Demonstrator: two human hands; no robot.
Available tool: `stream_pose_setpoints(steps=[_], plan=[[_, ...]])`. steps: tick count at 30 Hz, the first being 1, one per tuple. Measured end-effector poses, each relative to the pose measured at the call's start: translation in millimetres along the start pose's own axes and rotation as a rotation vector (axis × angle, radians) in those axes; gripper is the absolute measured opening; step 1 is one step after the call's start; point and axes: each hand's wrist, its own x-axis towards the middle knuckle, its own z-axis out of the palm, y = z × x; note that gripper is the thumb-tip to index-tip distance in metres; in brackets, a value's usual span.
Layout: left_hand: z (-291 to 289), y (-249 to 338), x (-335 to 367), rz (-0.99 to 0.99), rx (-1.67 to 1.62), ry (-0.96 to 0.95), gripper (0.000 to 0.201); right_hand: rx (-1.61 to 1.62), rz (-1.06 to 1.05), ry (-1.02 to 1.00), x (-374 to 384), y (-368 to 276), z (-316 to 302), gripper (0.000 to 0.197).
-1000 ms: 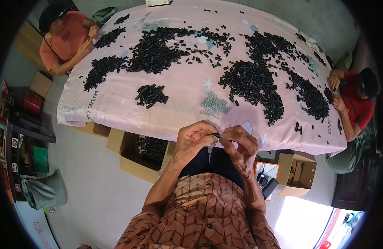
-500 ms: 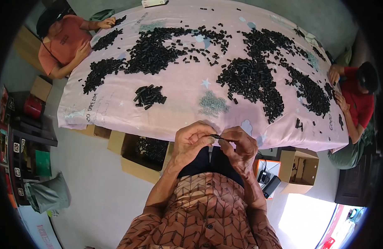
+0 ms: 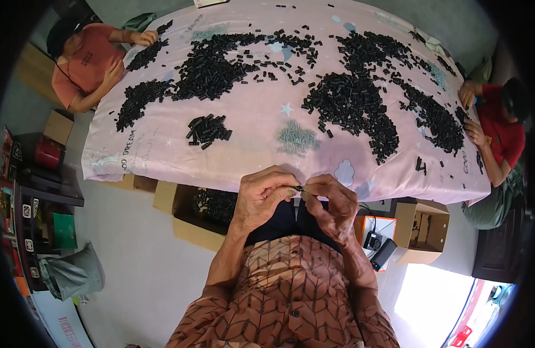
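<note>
At the near edge of the table, my left hand [image 3: 261, 198] and my right hand [image 3: 333, 204] meet fingertip to fingertip. Between them they pinch a small black piece [image 3: 298, 188], mostly covered by the fingers. Past my hands on the pink cloth [image 3: 250, 159] lies a patch of thin silvery-green pieces [image 3: 299, 139]. A small heap of short black cylinders [image 3: 208, 131] sits to its left. Larger heaps of the same cylinders spread beyond, one at the centre right [image 3: 343, 107] and one at the centre left [image 3: 212, 75].
Co-workers sit at the left [image 3: 96, 61] and right [image 3: 505, 127] table ends, hands at black pieces. Below the near edge stand an open carton of dark pieces [image 3: 189, 232], another carton [image 3: 403, 232], and an orange-edged box [image 3: 389, 229]. A grey sack [image 3: 76, 272] stands left.
My hands stay together at nearly the same place, with the fingers shifted slightly around the small black piece. The whole view has tilted a little.
</note>
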Motion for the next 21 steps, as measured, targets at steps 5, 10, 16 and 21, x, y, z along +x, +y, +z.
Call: stream_pose_setpoints(steps=[5,10,16,21], plan=[[-4,1,3,-0.018,-0.034,-0.032,0.011,0.08,0.057,0.02,-5,3,5,0.02],[-5,-16,0,-0.09,-0.289,-0.033,0.015,0.188,0.145,0.015,-7,1,9,0.017],[-1,-25,-1,-0.141,-0.546,-0.032,0.019,0.031,-0.006,-0.01,-1,-2,8,0.016],[-2,-31,-2,-0.205,-0.635,-0.083,0.022,-0.069,-0.105,-0.016,-1,0,8,0.021]])
